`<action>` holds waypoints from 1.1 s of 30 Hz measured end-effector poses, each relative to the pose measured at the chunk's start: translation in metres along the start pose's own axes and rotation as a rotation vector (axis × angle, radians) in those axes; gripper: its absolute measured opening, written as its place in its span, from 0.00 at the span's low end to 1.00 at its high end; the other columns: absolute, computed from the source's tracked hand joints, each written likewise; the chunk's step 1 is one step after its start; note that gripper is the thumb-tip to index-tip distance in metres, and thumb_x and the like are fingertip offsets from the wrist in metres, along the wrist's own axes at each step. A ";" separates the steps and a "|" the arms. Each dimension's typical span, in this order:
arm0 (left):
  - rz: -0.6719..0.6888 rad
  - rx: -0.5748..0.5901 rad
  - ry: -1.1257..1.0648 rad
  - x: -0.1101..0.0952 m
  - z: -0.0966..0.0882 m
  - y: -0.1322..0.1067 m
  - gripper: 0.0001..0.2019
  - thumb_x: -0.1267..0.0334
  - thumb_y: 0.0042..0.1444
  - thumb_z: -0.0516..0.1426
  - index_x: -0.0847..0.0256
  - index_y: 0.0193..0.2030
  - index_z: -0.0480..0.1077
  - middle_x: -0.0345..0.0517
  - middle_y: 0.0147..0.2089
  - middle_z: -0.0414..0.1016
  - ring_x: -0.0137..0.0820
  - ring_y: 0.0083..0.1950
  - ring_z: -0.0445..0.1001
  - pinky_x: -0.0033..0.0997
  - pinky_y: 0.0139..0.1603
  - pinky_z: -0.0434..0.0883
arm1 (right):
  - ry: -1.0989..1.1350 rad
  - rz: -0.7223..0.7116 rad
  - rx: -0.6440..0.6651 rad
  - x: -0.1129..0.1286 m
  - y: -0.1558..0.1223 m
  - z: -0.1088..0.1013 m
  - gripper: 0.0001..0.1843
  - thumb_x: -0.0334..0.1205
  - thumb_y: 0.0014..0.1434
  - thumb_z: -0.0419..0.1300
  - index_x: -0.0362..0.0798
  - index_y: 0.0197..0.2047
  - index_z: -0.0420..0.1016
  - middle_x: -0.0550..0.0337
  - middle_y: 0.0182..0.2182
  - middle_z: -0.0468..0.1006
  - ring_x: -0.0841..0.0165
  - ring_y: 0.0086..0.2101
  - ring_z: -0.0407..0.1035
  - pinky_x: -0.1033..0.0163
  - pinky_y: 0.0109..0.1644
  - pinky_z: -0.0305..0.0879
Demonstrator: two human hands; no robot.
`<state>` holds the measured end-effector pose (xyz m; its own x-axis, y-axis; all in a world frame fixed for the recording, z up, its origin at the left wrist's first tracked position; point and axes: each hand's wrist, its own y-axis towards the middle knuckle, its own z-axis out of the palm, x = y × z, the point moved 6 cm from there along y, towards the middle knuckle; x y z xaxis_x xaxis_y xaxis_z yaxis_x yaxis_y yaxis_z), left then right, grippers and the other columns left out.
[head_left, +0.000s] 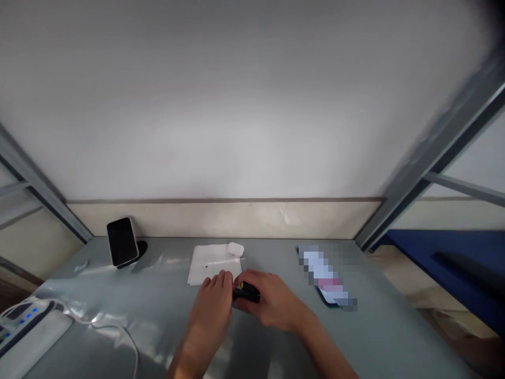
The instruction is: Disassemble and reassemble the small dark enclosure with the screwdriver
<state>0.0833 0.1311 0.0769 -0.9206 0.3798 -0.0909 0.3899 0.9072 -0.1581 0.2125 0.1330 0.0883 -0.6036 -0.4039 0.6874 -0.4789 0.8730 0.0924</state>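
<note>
Just in front of the paper, my right hand (272,297) is closed around a small black object (252,296) with a yellow spot on it. Its exact kind is hard to make out between the fingers. My left hand (215,300) meets its left end, fingers curled and pressed together, tips partly hidden. Beyond both hands lie flat white sheets of paper (201,263) with a small dark speck on top. A small rounded white item (235,249) rests at the paper's far right corner.
On the grey desk (165,310), a phone with a blurred screen (325,276) lies right. A black-faced device on a stand (123,242) stands back left. A white power strip (39,329) and cable (114,326) occupy the front left. Metal posts (426,147) flank the desk.
</note>
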 end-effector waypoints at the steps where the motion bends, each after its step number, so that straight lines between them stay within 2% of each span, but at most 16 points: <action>1: 0.014 0.012 0.013 0.000 -0.002 -0.002 0.18 0.80 0.65 0.46 0.64 0.54 0.70 0.56 0.54 0.77 0.46 0.57 0.78 0.49 0.61 0.71 | 0.003 0.000 0.000 0.000 0.000 0.000 0.11 0.41 0.61 0.69 0.56 0.48 0.80 0.62 0.42 0.84 0.63 0.39 0.77 0.62 0.42 0.63; 7: 0.116 0.080 0.094 0.001 -0.020 -0.009 0.17 0.79 0.68 0.46 0.64 0.55 0.71 0.55 0.54 0.79 0.43 0.54 0.80 0.47 0.60 0.74 | -0.001 -0.025 0.004 0.001 0.000 0.002 0.11 0.40 0.62 0.68 0.55 0.49 0.80 0.60 0.42 0.84 0.62 0.40 0.78 0.62 0.43 0.64; 10: 0.179 0.064 0.183 0.001 -0.018 -0.004 0.15 0.78 0.69 0.48 0.65 0.53 0.73 0.56 0.51 0.80 0.45 0.53 0.81 0.46 0.57 0.75 | -0.013 -0.044 -0.004 0.000 0.000 0.005 0.12 0.41 0.62 0.68 0.56 0.50 0.80 0.59 0.44 0.84 0.60 0.42 0.79 0.61 0.44 0.65; 12: 0.210 0.024 0.250 0.002 -0.011 0.001 0.14 0.78 0.68 0.49 0.66 0.51 0.73 0.57 0.49 0.80 0.46 0.50 0.82 0.45 0.52 0.76 | -0.007 -0.043 -0.011 -0.001 0.001 0.005 0.12 0.41 0.62 0.68 0.56 0.49 0.80 0.59 0.44 0.84 0.60 0.42 0.79 0.61 0.45 0.65; 16: 0.232 -0.152 0.280 0.005 0.003 0.005 0.10 0.77 0.68 0.52 0.66 0.48 0.72 0.53 0.43 0.79 0.41 0.45 0.81 0.38 0.47 0.76 | -0.006 -0.045 -0.013 -0.003 0.001 0.005 0.12 0.41 0.61 0.68 0.56 0.49 0.81 0.60 0.43 0.85 0.61 0.41 0.79 0.62 0.43 0.64; 18: 0.221 -0.221 0.293 0.006 0.009 0.005 0.08 0.76 0.67 0.53 0.66 0.48 0.72 0.52 0.42 0.78 0.40 0.43 0.80 0.37 0.45 0.75 | -0.002 -0.060 -0.019 -0.004 0.000 0.005 0.11 0.42 0.62 0.68 0.56 0.49 0.81 0.61 0.43 0.85 0.61 0.41 0.79 0.62 0.43 0.64; 22: 0.180 -0.277 0.348 0.006 0.021 0.006 0.07 0.75 0.66 0.55 0.66 0.47 0.72 0.52 0.40 0.76 0.40 0.41 0.79 0.36 0.43 0.73 | 0.003 -0.074 -0.026 -0.005 0.000 0.006 0.12 0.43 0.62 0.68 0.56 0.49 0.80 0.60 0.44 0.85 0.61 0.41 0.79 0.62 0.43 0.64; 27: 0.152 -0.344 0.328 0.003 0.024 0.007 0.06 0.74 0.66 0.56 0.66 0.46 0.72 0.50 0.39 0.74 0.39 0.40 0.76 0.36 0.42 0.71 | -0.034 -0.085 -0.037 -0.006 0.001 0.006 0.11 0.44 0.61 0.68 0.54 0.48 0.80 0.59 0.42 0.84 0.61 0.41 0.78 0.62 0.43 0.64; 30: 0.111 -0.328 0.319 0.000 0.022 0.007 0.08 0.75 0.66 0.55 0.66 0.48 0.73 0.52 0.40 0.75 0.40 0.41 0.76 0.37 0.44 0.71 | -0.059 -0.095 -0.042 -0.005 0.002 0.007 0.11 0.43 0.62 0.67 0.53 0.47 0.80 0.58 0.42 0.84 0.60 0.40 0.78 0.62 0.42 0.64; 33: 0.062 -0.255 0.337 -0.005 0.019 0.006 0.12 0.78 0.65 0.53 0.66 0.50 0.74 0.56 0.43 0.76 0.43 0.44 0.77 0.40 0.46 0.71 | -0.062 -0.103 -0.041 -0.004 0.002 0.008 0.10 0.43 0.62 0.66 0.52 0.47 0.80 0.58 0.42 0.84 0.60 0.40 0.78 0.62 0.42 0.63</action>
<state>0.0904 0.1314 0.0573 -0.8680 0.4344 0.2405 0.4654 0.8806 0.0892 0.2096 0.1341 0.0799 -0.5913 -0.5072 0.6270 -0.5148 0.8358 0.1907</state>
